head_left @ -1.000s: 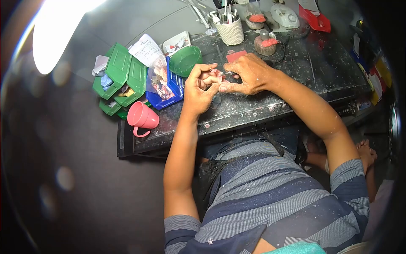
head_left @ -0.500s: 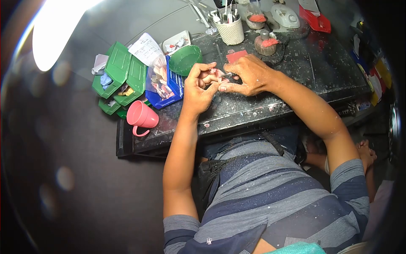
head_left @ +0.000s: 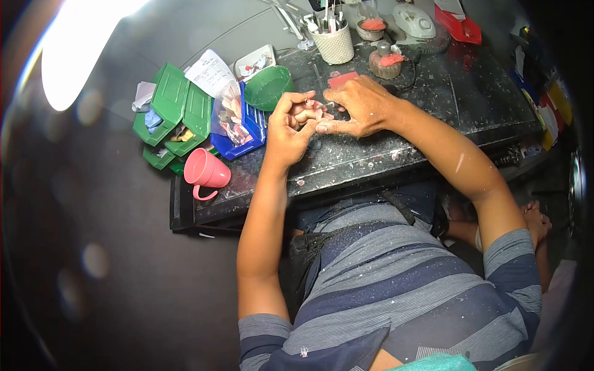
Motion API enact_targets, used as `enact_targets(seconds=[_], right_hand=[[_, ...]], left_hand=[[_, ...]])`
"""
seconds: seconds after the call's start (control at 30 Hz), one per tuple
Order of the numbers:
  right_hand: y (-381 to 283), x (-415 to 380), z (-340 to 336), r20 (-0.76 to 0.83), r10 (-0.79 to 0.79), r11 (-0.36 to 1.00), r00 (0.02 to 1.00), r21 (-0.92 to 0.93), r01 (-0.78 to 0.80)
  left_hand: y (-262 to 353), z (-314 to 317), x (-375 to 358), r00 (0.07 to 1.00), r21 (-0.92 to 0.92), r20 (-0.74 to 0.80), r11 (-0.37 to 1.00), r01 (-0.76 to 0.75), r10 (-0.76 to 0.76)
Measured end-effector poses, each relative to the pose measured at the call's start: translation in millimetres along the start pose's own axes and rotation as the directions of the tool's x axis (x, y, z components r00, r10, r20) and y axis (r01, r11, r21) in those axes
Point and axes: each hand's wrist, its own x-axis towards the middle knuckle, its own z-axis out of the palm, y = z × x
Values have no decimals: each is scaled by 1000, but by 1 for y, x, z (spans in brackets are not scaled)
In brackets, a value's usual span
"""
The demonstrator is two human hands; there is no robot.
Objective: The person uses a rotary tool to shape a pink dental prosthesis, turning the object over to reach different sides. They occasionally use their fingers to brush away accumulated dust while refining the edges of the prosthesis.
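Blown-out glare upper left; dark vignetted fisheye edges; lens-flare spots; centre evenly lit, sharp

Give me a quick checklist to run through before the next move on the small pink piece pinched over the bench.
1. Left hand grips the small pink piece: ok, fingers curled around it.
2. Right hand steadied: ok, it rests on the dark bench top.
3. What the right fingertips hold: cannot tell, too small to see.
4. Green bowl clear of the hands: ok, just left of them and apart.
5. Pink cup safely placed: not ok, it lies on its side near the bench's front left edge.
6. Bench surface clean: not ok, pale flecks cover it.
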Motion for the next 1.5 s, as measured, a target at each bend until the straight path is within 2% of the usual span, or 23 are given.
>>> enact_targets(seconds=[0.17,0.23,0.43,0.67,0.9,1.0,1.17,1.4,1.5], right_hand=[[4,0,2,-15,-34,999,999,-12,34],[4,1,3,-35,-34,999,999,-29,33],[4,-2,7,-74,-79,996,994,-35,76],[6,0,8,-106,-84,996,991,-21,83],[2,-1,8,-84,-56,998,995,8,57],[0,0,1,-19,-13,1000,1000,28,14],[6,0,7,-87,-68,998,994,-9,67],[5,-1,5,-63,-59,998,996,-12,59],[6,1,7,-124,-88,996,988,-40,83]], left_hand=[[-2,-1,1,1000,-19,10,1000,12,-12],[-4,0,2,999,-5,2,999,-40,40],[1,0,0,1000,-33,15,999,8,-8],[-1,1,1,1000,-13,-1,1000,-24,24],[-2,-1,1,1000,-34,-1,999,-13,13],[-2,0,1,1000,-30,5,999,-11,11],[0,0,1,1000,-50,22,999,14,-13],[0,0,1,999,-49,35,999,-4,6],[-2,-2,1,999,-51,44,999,3,-1]])
